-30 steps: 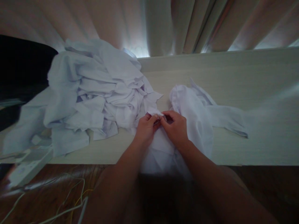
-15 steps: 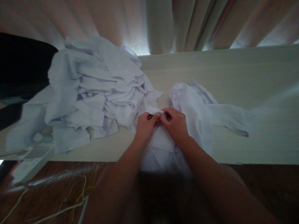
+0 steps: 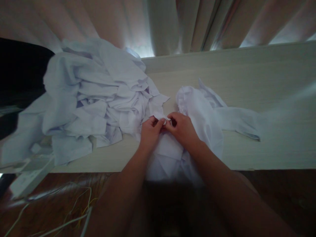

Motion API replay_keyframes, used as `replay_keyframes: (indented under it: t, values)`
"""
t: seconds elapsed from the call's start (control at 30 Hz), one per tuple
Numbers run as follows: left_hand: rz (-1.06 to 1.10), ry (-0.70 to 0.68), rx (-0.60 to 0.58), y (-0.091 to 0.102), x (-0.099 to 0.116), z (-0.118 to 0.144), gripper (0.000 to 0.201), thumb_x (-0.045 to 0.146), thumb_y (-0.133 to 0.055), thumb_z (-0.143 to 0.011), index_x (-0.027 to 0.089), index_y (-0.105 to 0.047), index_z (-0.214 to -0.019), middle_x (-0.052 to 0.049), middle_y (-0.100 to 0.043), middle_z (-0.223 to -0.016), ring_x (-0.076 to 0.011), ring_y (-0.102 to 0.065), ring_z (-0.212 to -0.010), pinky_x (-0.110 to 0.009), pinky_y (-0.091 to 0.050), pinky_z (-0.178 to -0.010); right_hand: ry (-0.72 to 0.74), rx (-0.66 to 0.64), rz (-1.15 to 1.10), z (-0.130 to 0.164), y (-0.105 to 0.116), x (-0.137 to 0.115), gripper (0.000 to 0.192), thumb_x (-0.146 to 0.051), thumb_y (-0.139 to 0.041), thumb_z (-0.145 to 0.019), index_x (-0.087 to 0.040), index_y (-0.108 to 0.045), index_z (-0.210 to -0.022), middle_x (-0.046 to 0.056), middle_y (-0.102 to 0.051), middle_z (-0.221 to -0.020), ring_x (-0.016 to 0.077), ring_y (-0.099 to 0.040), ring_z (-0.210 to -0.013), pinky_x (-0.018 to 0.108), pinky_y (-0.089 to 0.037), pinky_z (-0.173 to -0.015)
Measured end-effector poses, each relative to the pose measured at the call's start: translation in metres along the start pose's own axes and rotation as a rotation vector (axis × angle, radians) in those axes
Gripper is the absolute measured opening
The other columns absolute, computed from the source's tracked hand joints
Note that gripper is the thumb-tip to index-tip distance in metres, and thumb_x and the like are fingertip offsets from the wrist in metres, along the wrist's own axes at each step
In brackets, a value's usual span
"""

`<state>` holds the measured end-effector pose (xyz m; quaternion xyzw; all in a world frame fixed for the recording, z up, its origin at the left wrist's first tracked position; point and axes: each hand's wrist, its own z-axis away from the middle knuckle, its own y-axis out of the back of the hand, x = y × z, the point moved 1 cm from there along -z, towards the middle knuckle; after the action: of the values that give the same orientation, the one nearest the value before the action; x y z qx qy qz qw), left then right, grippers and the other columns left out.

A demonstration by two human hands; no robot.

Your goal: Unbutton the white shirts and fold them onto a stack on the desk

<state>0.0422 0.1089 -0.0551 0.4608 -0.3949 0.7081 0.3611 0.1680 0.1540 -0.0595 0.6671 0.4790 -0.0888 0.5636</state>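
A white shirt (image 3: 201,112) lies crumpled across the front of the table, one sleeve stretched out to the right and its lower part hanging over the near edge. My left hand (image 3: 150,130) pinches a fold of this shirt between thumb and fingers. Right beside it, my right hand (image 3: 182,127) grips the same fold, the thumbs almost meeting. What lies between the fingertips is too small to make out. To the left, a large heap of white garments (image 3: 98,89) reaches close to my left hand.
The pale table (image 3: 247,79) runs along pleated curtains (image 3: 163,26). A black object (image 3: 22,69) stands at the far left. A white power strip (image 3: 32,177) sits at the table's left front edge, with loose cables (image 3: 69,223) below over the brown floor.
The view has shifted slightly, so everything sits a little further left. Both hands keep their pinch on the shirt, and the held fold has bunched slightly between the fingers.
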Motion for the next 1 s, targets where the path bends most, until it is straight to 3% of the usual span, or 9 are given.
replay_keyframes:
  t: [0.13, 0.33, 0.6, 0.8, 1.0]
  values:
    - [-0.2, -0.13, -0.04, 0.003, 0.0, -0.002, 0.013, 0.022, -0.069, -0.078, 0.02, -0.065, -0.066, 0.0, -0.062, -0.063, -0.0143, -0.056, -0.06, -0.024, -0.044, -0.058, 0.01, -0.037, 0.061, 0.001, -0.001, -0.002, 0.012, -0.02, -0.057, -0.085, -0.02, -0.057, -0.073, 0.001, -0.059, -0.072, 0.0158, -0.05, -0.067, 0.029, -0.035, -0.064]
    - [-0.333, -0.247, 0.058, 0.004, -0.003, -0.002, 0.032, 0.018, -0.069, -0.079, 0.02, -0.051, -0.053, 0.005, -0.046, -0.051, -0.0101, -0.04, -0.052, -0.023, -0.031, -0.052, -0.044, -0.111, 0.186, 0.007, -0.014, -0.007, 0.022, -0.022, -0.052, -0.091, -0.019, -0.06, -0.071, 0.006, -0.066, -0.072, 0.0179, -0.052, -0.065, 0.031, -0.034, -0.062]
    - [-0.166, -0.108, 0.03, -0.003, 0.009, 0.006, 0.027, 0.017, -0.068, -0.082, 0.019, -0.059, -0.057, 0.003, -0.055, -0.053, -0.0128, -0.052, -0.053, -0.025, -0.043, -0.057, -0.094, -0.082, -0.21, 0.008, -0.007, -0.003, 0.033, -0.025, -0.045, -0.096, -0.019, -0.069, -0.075, 0.003, -0.07, -0.075, 0.0177, -0.061, -0.072, 0.028, -0.045, -0.07]
    - [-0.284, -0.171, 0.064, -0.002, 0.011, 0.006, 0.025, 0.017, -0.069, -0.081, 0.018, -0.059, -0.058, 0.003, -0.057, -0.055, -0.0105, -0.05, -0.049, -0.023, -0.043, -0.053, -0.156, -0.066, -0.457, 0.009, -0.01, 0.001, 0.03, -0.029, -0.05, -0.095, -0.023, -0.077, -0.083, 0.001, -0.074, -0.083, 0.0199, -0.066, -0.079, 0.031, -0.05, -0.079]
    - [-0.441, -0.208, 0.091, -0.003, 0.013, 0.006, 0.027, 0.017, -0.066, -0.082, 0.017, -0.055, -0.057, 0.002, -0.059, -0.059, -0.01, -0.051, -0.051, -0.022, -0.043, -0.052, -0.222, -0.074, -0.565, 0.008, -0.014, 0.008, 0.028, -0.035, -0.054, -0.093, -0.025, -0.08, -0.095, 0.0, -0.076, -0.088, 0.0226, -0.07, -0.089, 0.033, -0.052, -0.083]
